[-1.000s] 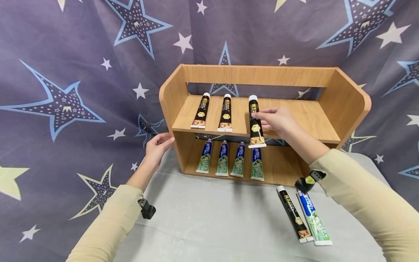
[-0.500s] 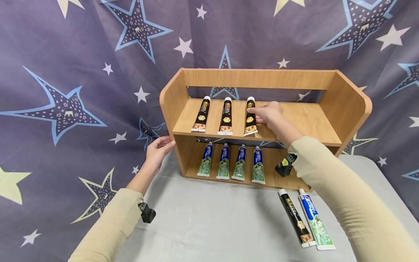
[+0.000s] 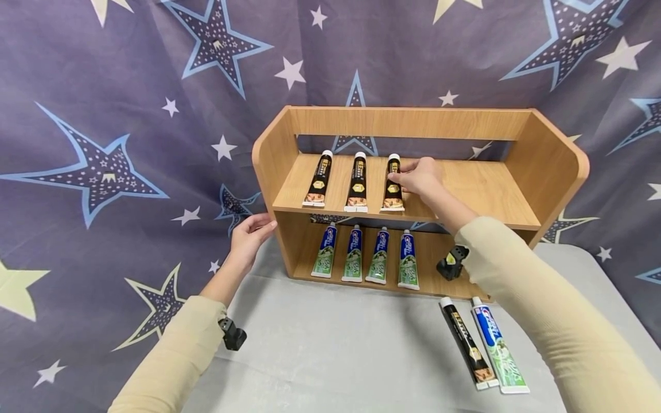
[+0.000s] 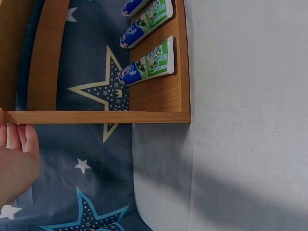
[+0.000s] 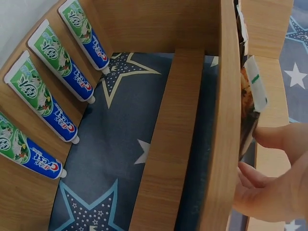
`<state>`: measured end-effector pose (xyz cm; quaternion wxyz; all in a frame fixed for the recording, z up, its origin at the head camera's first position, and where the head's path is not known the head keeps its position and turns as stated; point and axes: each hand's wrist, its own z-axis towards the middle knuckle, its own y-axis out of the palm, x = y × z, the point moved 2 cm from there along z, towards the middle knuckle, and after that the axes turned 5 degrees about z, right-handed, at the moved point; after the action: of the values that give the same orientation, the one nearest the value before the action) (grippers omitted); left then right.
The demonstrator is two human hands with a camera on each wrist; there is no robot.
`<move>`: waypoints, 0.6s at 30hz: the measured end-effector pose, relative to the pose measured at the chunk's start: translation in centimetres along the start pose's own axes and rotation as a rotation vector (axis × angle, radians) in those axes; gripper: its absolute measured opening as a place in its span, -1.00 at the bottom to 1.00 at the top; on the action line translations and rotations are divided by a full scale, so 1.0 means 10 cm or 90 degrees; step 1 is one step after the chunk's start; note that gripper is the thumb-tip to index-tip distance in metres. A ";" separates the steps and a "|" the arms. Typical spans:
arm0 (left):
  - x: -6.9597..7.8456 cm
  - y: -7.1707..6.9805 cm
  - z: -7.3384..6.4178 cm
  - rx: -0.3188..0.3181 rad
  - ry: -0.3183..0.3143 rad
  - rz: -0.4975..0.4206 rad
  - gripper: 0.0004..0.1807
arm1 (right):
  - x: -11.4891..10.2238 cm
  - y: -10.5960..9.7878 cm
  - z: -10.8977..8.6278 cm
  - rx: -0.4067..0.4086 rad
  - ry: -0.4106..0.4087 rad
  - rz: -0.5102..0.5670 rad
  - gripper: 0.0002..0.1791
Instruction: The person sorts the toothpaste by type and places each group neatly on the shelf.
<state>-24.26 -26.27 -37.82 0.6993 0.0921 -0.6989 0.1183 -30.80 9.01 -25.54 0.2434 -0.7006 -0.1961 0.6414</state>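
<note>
My right hand (image 3: 420, 175) pinches a black toothpaste tube (image 3: 394, 198) with a white cap, thumb on top, on the upper board of a wooden shelf (image 3: 480, 189). The right wrist view shows its crimped end (image 5: 256, 84) by the board's edge. To its left lie two more black tubes, one in the middle (image 3: 357, 186) and one farther left (image 3: 319, 179). My left hand (image 3: 247, 241) rests with its fingertips against the outer face of the shelf's left side panel (image 4: 96, 117), fingers relaxed.
Several blue-and-green toothpaste tubes (image 3: 379, 258) lie in a row on the lower board. On the grey tabletop (image 3: 320, 344), front right, lie a black tube (image 3: 467, 344) and a blue-and-green tube (image 3: 500, 350) side by side. A star-patterned curtain (image 3: 129, 69) hangs behind.
My right hand has brought the black tube left and back from before the shelf's front edge onto the upper board, then straightened it. The left hand has stayed at the side panel.
</note>
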 end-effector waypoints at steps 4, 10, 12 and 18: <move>0.01 0.01 -0.01 -0.006 0.003 -0.004 -0.68 | 0.04 -0.06 -0.05 -0.021 -0.016 0.014 -0.46; 0.00 0.04 -0.02 -0.005 0.002 -0.007 -0.75 | 0.12 -0.15 -0.16 -0.074 -0.039 0.077 -0.40; 0.00 0.03 -0.02 -0.008 0.010 -0.012 -0.74 | 0.14 -0.18 -0.20 -0.082 -0.049 0.099 -0.40; 0.00 -0.03 -0.03 -0.043 0.069 -0.051 -0.69 | 0.19 -0.24 -0.37 -0.097 -0.082 0.160 -0.44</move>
<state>-23.88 -26.43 -37.80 0.7427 0.0899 -0.6597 0.0714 -26.81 11.72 -25.39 0.0941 -0.6935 -0.1701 0.6938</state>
